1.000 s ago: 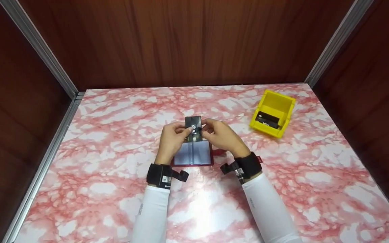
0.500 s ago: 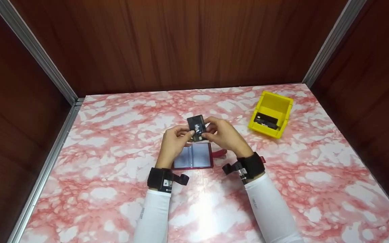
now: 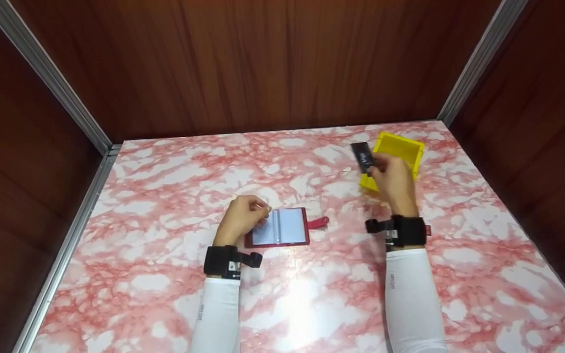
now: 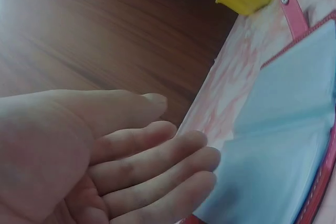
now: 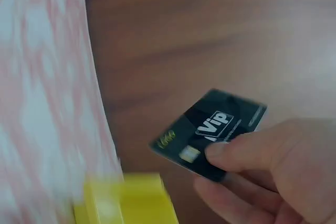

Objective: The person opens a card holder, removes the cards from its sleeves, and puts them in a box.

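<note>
My right hand (image 3: 396, 179) pinches a black card (image 3: 361, 156) between thumb and fingers, beside and over the yellow bin (image 3: 399, 145). In the right wrist view the card (image 5: 202, 129) shows "Vip" lettering and a chip, with the thumb on its face. An open red card holder (image 3: 291, 226) with clear sleeves lies flat on the table. My left hand (image 3: 243, 219) is over the holder's left side, fingers loosely bent. The left wrist view shows nothing held in that hand (image 4: 131, 156).
A red snap strap (image 3: 318, 223) sticks out from the holder's right side. Brown wood-look panels (image 3: 272, 63) enclose the back and sides of the pink marbled table (image 3: 165, 206). The right hand and arm hide the lower part of the bin.
Both hands were on the card above the holder. The left hand has let go and lowered over the holder; the right hand has carried the card right and away to the bin.
</note>
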### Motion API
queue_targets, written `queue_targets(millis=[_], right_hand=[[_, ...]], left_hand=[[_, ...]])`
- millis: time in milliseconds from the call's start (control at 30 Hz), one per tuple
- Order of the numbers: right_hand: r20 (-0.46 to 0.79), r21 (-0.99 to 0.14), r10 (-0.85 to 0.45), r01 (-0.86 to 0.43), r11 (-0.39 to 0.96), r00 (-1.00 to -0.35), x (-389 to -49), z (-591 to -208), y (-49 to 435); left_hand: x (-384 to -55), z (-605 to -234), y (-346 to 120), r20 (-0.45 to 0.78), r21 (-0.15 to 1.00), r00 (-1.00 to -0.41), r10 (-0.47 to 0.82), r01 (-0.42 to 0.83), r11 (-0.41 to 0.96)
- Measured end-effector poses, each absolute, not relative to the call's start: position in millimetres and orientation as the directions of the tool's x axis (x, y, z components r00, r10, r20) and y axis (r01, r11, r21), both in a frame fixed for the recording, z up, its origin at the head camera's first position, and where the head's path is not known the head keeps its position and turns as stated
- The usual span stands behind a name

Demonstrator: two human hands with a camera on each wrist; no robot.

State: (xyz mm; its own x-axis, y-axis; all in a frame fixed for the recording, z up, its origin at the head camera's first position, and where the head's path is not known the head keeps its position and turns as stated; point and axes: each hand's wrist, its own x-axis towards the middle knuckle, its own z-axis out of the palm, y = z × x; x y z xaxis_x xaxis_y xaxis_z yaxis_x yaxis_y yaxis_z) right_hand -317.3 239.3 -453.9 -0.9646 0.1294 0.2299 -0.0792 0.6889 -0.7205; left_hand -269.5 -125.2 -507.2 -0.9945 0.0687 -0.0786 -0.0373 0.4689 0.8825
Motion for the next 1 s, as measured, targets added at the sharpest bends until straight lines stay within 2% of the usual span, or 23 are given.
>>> queue_targets(millis=[200,367,500,700,1000], right_hand=[[0.308,-0.705,0.328,0.017,0.709,-0.893,-315.5,-464.4,284.2],[0.390,-0.698,0.373,-0.007,0.716,-0.842,-316.0,-475.2,305.0],[0.393,-0.657,0.332,-0.009,0.754,-0.858,-317.0,-476.0,308.8],[0.398,-0.540,0.205,-0.047,0.840,-0.894,-321.1,-475.2,301.2],[0.403,-0.401,0.065,-0.113,0.909,-0.913,-321.6,-476.0,288.5]], left_hand=[[-269.5,-508.3,-126.4,-0.108,0.864,-0.991,0.073,-0.058,0.499],[-269.2,-508.4,-125.8,-0.113,0.862,-0.991,0.067,-0.064,0.502],[-269.5,-508.3,-125.1,-0.117,0.868,-0.991,0.069,-0.068,0.493],[-269.1,-508.4,-125.9,-0.115,0.864,-0.991,0.064,-0.068,0.500],[-269.5,-507.3,-127.2,-0.117,0.861,-0.991,0.058,-0.072,0.504]])
